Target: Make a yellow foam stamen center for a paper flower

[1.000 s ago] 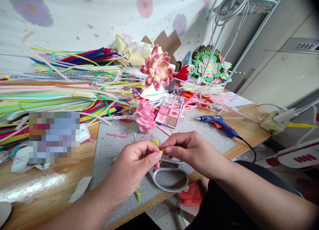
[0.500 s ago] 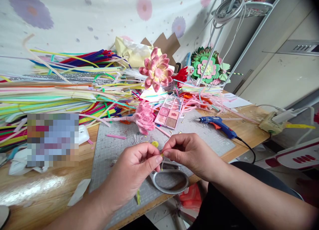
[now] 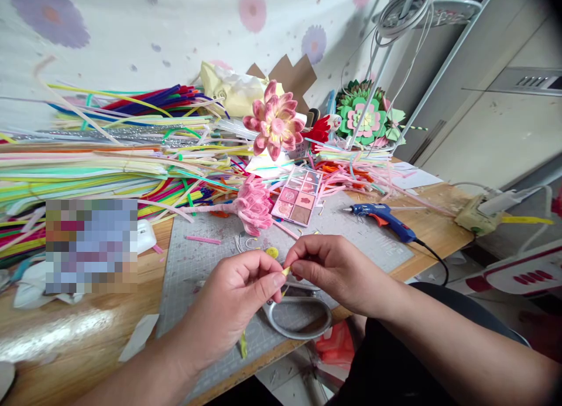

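Observation:
Over the grey cutting mat (image 3: 197,312), my left hand (image 3: 246,294) and my right hand (image 3: 327,268) meet, each with thumb and forefinger pinched. Between the fingertips is a small yellow strip (image 3: 286,271), its full shape hidden by the fingers. Just below lie scissors (image 3: 302,318), their grey handle loop showing and the blades mostly covered by my hands. Behind the fingers rests a small round yellow piece (image 3: 271,252). A pink pipe-cleaner flower (image 3: 253,207) lies on its side beyond, and a yellow-green scrap (image 3: 243,344) is near my left wrist.
Bundles of coloured pipe cleaners (image 3: 88,166) fill the back left. A makeup palette (image 3: 298,198) lies beside the flower. At right sit a blue glue gun (image 3: 381,218) and a power strip (image 3: 478,215). A pink open flower (image 3: 276,122) stands upright behind.
My fingertips have shifted slightly, and more of the yellow strip shows between them. The thin pale end hanging below them is less visible. Elsewhere, only a slight camera shift appears.

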A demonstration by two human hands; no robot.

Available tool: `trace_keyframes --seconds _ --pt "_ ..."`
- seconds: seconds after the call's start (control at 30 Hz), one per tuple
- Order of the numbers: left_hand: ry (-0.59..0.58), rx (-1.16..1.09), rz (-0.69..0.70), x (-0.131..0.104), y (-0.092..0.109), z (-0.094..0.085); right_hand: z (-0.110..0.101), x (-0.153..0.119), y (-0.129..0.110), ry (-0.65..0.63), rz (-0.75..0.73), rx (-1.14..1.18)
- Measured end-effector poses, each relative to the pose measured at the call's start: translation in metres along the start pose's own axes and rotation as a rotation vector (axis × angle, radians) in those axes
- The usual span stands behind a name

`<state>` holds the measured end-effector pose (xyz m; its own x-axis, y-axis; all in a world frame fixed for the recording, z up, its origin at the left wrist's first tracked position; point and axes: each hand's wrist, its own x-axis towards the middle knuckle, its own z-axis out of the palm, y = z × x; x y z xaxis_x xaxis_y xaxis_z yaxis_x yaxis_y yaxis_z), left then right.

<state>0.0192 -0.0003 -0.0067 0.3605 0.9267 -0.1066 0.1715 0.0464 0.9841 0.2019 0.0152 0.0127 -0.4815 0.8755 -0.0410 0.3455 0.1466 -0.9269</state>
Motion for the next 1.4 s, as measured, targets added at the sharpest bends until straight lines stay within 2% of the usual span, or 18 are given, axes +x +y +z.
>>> trace_keyframes --seconds 0.13,0.27,0.63,0.93,1.1,1.4 --pt "0.004 0.012 0.004 0.0 0.001 0.0 0.0 -0.001 0.0 0.03 -0.027 -0.066" --pt "0.002 0.007 0.003 0.0 0.001 0.0 0.0 0.0 0.001 0.051 -0.007 -0.03" --pt "-0.004 0.013 0.0 -0.001 0.002 0.001 -0.002 0.0 0.003 -0.001 0.026 0.099" --pt "0.02 0.042 0.014 0.001 0.001 0.001 -0.004 0.0 0.002 -0.027 -0.018 -0.013" --pt "0.012 -0.031 0.011 0.001 -0.002 0.0 -0.011 -0.001 0.003 -0.108 -0.052 0.192" --pt "0.019 -0.055 -0.001 0.0 -0.001 0.001 -0.006 0.003 0.007 -0.082 0.059 0.3"
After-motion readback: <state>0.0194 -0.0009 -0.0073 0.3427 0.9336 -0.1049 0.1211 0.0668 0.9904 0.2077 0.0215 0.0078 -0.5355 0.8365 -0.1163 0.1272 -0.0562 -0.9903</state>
